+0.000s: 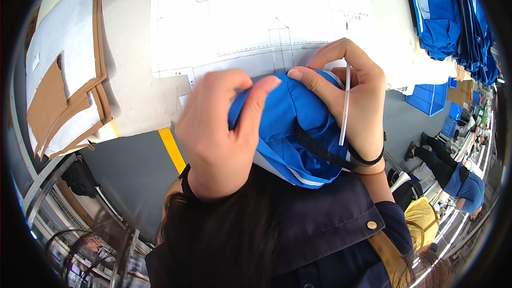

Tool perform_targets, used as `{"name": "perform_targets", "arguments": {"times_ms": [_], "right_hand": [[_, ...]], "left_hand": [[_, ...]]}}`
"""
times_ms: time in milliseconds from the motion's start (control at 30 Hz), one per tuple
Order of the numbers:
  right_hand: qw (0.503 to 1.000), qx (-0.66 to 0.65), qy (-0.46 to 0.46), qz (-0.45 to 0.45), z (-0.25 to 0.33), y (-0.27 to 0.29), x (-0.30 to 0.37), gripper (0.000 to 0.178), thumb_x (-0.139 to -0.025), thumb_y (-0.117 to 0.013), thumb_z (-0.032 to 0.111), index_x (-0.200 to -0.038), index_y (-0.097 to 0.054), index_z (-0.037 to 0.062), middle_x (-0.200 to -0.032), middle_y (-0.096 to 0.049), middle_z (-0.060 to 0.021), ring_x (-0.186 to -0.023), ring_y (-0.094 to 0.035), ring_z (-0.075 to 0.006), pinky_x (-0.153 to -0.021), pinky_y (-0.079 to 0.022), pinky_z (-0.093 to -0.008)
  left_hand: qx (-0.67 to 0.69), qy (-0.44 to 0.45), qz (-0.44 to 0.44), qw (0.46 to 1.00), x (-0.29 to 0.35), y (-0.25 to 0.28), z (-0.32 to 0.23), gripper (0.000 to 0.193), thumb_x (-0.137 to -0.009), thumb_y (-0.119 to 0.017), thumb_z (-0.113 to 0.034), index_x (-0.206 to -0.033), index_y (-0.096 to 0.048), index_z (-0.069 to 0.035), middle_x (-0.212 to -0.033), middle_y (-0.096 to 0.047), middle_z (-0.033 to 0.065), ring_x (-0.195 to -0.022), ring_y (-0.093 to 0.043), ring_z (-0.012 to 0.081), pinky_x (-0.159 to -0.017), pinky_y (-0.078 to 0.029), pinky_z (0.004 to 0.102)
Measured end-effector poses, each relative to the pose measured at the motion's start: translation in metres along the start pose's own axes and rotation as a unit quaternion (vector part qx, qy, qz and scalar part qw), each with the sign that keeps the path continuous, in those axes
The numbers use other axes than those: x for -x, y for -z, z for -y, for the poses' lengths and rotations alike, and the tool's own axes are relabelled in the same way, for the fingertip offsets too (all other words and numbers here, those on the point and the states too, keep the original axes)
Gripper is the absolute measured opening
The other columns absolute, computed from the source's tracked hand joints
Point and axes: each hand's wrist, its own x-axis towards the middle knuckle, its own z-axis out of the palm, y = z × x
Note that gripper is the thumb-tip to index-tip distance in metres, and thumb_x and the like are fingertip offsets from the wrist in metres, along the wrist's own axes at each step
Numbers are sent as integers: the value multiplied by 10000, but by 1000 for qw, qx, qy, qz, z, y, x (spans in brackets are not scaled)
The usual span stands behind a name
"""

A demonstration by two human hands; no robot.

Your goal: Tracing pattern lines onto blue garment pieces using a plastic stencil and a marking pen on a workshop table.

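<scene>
Both hands hold a blue fabric piece point(277, 104), gathered and folded, with a white strip along its lower edge and a dark band across its inner fold. My left hand point(216, 122) pinches the left edge between thumb and bent fingers; it looks slightly blurred. On the other side, my right hand point(360, 93) grips the upper edge, its thumb on top. A slim, clear pen refill point(344, 112) with a dark tip is tucked among the right hand's fingers, tip pointing away from me. Beyond the fabric, a white paper pattern point(245, 29) with drawn lines and a cut-out slot lies on the table.
Brown and white card patterns point(66, 74) are stacked at the table's left. Blue garments point(437, 16) hang over the far right side. A blue crate point(428, 98) stands on the floor at right, beyond which a person in blue point(464, 184) bends over.
</scene>
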Motion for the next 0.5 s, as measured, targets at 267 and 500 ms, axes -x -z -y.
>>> {"name": "perform_targets", "arguments": {"times_ms": [267, 500], "right_hand": [[998, 44, 42, -10, -5, -7, -9, 204, -710, -813, 60, -778, -623, 32, -710, -635, -60, -541, -503, -133, -506, -405, -260], [997, 70, -13, 26, 6, -4, -10, 148, -766, -764, -28, -821, -627, -12, -783, -661, -51, -740, -635, -104, -680, -543, -238]], "left_hand": [[-156, -34, 19, 987, -12, -6, 12, 211, -762, -790, -90, -844, -596, -78, -739, -566, -4, -718, -507, 155, -790, -346, 321], [-166, -52, 12, 985, -14, -11, 16, 208, -753, -797, -107, -840, -609, -83, -704, -577, -12, -707, -511, 166, -781, -339, 328]]}}
